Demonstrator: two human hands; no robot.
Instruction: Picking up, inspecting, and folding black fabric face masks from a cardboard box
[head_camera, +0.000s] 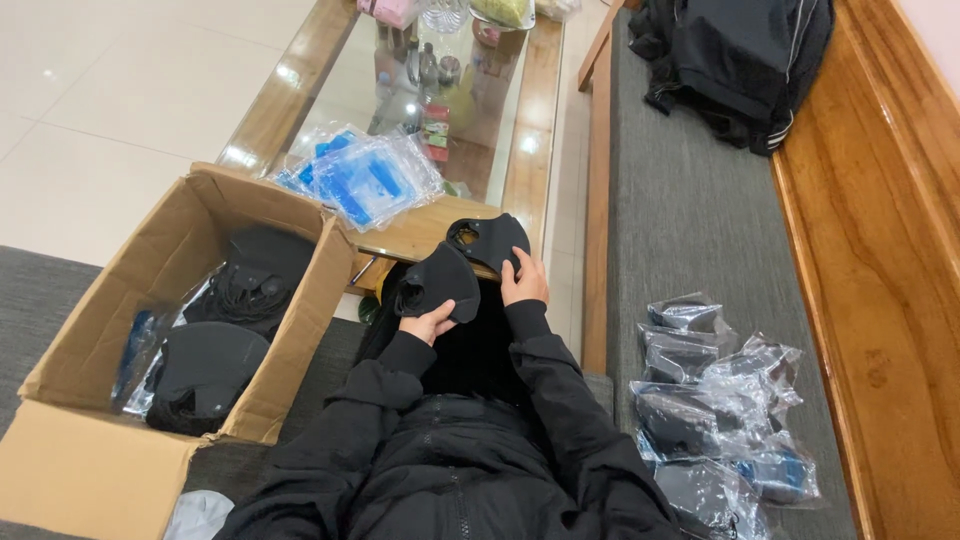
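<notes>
Black face masks, soft and light, sat over the person's lap: the left hand (428, 322) pinched one mask (437, 284) by its lower edge, the right hand (524, 282) clasped another mask (487, 240), beside the open cardboard box (120, 380).

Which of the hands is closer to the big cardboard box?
Left. The left hand, holding a black mask, is just beside the cardboard box. The right hand, holding another black mask, is farther away.
</notes>
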